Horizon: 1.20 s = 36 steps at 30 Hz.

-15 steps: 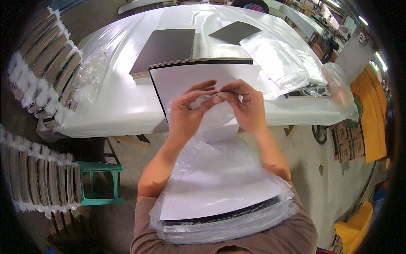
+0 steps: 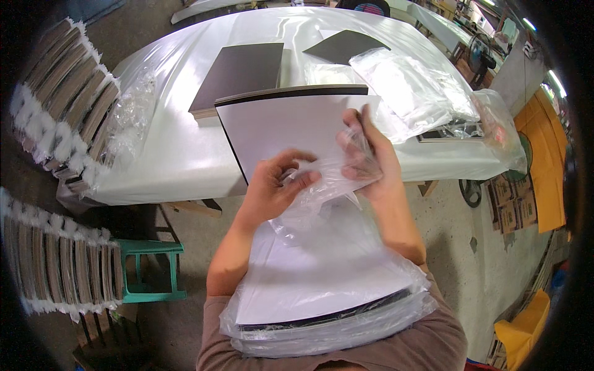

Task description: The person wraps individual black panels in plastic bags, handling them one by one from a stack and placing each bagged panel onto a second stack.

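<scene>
My left hand (image 2: pixel 278 185) curls its fingers and thumb round the edge of a thin clear plastic bag (image 2: pixel 328 179). The film stretches to my right hand (image 2: pixel 371 151), raised higher, its bent fingers partly covered by the plastic and blurred. Behind both hands, a stack of white-faced sheets with a black edge (image 2: pixel 260 127) stands tilted at the table's front. A further white sheet with a black lower edge lies in clear plastic on my lap (image 2: pixel 315 278). The crumpled film partly hides what lies beneath my hands.
The table (image 2: pixel 167 161) is covered in shiny film. On it are a dark board stack (image 2: pixel 241 74), a dark sheet (image 2: pixel 346 46) and a pile of plastic bags (image 2: pixel 408 93). Fluffy-edged bundles (image 2: pixel 62 266) and a green stool (image 2: pixel 151 247) stand left; cartons (image 2: pixel 513 204) sit right.
My hands have moved apart from their fingertip pinch. The right has gone up and right with plastic over its fingers; the left is slightly lower. The film is spread between them.
</scene>
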Each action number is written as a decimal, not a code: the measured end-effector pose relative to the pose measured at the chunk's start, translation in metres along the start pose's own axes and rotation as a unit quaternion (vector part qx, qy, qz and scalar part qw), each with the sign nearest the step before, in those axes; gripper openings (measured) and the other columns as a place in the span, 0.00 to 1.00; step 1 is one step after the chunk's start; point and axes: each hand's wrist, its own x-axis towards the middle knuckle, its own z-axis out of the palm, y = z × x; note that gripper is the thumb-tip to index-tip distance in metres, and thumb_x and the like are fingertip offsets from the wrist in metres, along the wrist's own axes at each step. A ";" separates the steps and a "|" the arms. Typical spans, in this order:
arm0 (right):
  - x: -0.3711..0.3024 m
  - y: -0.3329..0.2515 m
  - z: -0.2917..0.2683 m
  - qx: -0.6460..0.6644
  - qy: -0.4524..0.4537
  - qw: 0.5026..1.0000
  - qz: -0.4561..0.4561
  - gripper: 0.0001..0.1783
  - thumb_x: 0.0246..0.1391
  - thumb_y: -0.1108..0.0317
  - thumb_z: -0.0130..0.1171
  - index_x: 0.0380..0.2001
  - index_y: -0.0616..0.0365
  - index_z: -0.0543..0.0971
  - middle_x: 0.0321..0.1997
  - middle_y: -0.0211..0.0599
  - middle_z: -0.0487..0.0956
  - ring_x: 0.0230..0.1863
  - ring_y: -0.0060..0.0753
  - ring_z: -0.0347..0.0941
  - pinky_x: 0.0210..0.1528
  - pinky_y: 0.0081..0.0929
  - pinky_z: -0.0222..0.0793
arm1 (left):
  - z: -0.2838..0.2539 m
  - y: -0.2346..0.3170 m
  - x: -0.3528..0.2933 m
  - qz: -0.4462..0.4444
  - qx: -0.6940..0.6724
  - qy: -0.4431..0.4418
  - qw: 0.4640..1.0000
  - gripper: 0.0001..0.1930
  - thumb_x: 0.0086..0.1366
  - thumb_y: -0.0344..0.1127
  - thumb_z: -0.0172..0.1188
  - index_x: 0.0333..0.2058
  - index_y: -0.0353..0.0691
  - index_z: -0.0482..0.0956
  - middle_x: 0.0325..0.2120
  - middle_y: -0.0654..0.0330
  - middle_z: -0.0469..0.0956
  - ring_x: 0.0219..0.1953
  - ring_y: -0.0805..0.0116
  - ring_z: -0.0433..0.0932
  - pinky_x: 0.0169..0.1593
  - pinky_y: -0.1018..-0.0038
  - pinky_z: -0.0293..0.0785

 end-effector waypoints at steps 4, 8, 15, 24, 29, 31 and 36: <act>-0.004 0.021 -0.017 -0.285 -0.030 0.955 -0.074 0.22 0.38 0.60 0.63 0.37 0.56 0.71 0.27 0.34 0.72 0.18 0.24 0.66 0.21 0.18 0.63 | -0.014 -0.002 -0.008 -0.030 -0.177 -0.020 0.984 0.08 0.56 0.33 0.53 0.33 0.38 0.70 0.23 0.65 0.70 0.22 0.77 0.67 0.25 0.79 0.67; -0.024 0.011 -0.013 -0.396 -0.288 0.853 0.180 0.32 0.25 0.65 0.70 0.41 0.61 0.72 0.37 0.38 0.75 0.29 0.24 0.70 0.29 0.17 0.65 | -0.030 -0.027 -0.026 -0.123 -0.620 0.092 0.770 0.14 0.58 0.38 0.51 0.41 0.38 0.69 0.29 0.62 0.72 0.30 0.72 0.70 0.31 0.78 0.69; -0.032 0.008 -0.008 -0.422 -0.399 0.811 0.072 0.32 0.25 0.70 0.68 0.42 0.63 0.72 0.37 0.33 0.75 0.32 0.21 0.68 0.32 0.15 0.63 | -0.044 0.013 -0.035 -0.110 -0.555 0.190 0.802 0.28 0.53 0.49 0.54 0.47 0.33 0.63 0.35 0.54 0.68 0.39 0.65 0.68 0.41 0.66 0.68; -0.040 0.006 -0.019 -0.350 0.053 0.930 -0.104 0.34 0.25 0.71 0.67 0.43 0.64 0.70 0.33 0.31 0.74 0.29 0.21 0.67 0.30 0.15 0.62 | -0.024 -0.038 -0.094 -0.196 -0.299 0.004 0.934 0.33 0.54 0.54 0.47 0.51 0.35 0.56 0.45 0.53 0.62 0.45 0.62 0.65 0.49 0.65 0.61; -0.029 0.009 -0.020 -0.292 0.035 0.950 -0.100 0.34 0.25 0.72 0.67 0.44 0.64 0.70 0.31 0.29 0.74 0.28 0.21 0.66 0.28 0.15 0.61 | -0.037 -0.065 -0.123 -0.240 -0.223 0.019 0.945 0.35 0.57 0.58 0.40 0.55 0.36 0.52 0.51 0.52 0.57 0.49 0.60 0.63 0.53 0.64 0.58; -0.034 0.000 -0.018 -0.225 0.004 0.971 -0.080 0.34 0.25 0.73 0.67 0.44 0.64 0.70 0.30 0.28 0.73 0.27 0.21 0.66 0.28 0.15 0.61 | -0.037 -0.066 -0.115 -0.234 -0.209 0.036 0.949 0.36 0.58 0.60 0.38 0.56 0.37 0.50 0.53 0.51 0.56 0.50 0.59 0.62 0.55 0.64 0.56; -0.045 -0.002 -0.031 -0.355 -0.163 0.914 0.112 0.35 0.25 0.74 0.66 0.45 0.65 0.69 0.28 0.27 0.73 0.26 0.20 0.65 0.27 0.15 0.61 | -0.072 -0.068 -0.077 -0.092 -0.448 0.253 0.853 0.30 0.52 0.49 0.47 0.50 0.37 0.58 0.44 0.56 0.62 0.42 0.66 0.64 0.48 0.70 0.60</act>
